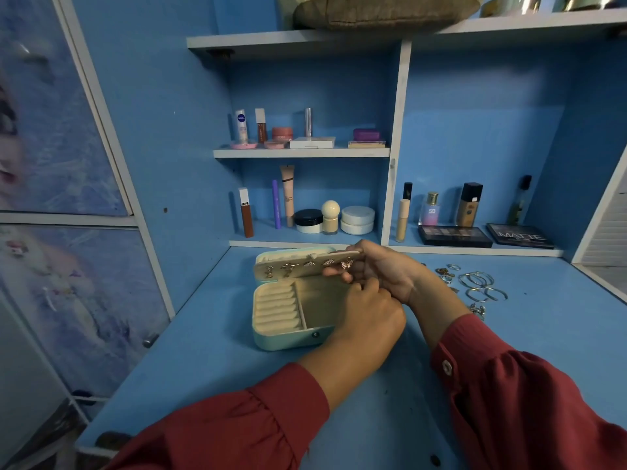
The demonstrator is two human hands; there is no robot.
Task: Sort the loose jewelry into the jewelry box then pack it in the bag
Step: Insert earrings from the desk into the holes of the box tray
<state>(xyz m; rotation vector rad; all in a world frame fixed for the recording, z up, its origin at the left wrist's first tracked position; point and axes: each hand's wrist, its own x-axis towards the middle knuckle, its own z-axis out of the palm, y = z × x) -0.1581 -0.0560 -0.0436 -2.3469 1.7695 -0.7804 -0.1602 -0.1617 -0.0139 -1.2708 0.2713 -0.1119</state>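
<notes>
blue desk point(210, 361) under makeup shelves; right hand point(380, 269) pinches jewelry box point(288, 337) flap, left hand point(369, 317) curled, hold unclear

A blue desk point(217, 364) carries an open jewelry box point(288, 320) near its back edge, and to the right of it a loose scatter of hoops point(478, 281) and small earrings point(477, 310). Behind, a low shelf point(475, 251) holds two palettes point(454, 236), bottles point(470, 205) and jars point(357, 220); a higher shelf point(302, 152) holds small cosmetics point(281, 134).
</notes>
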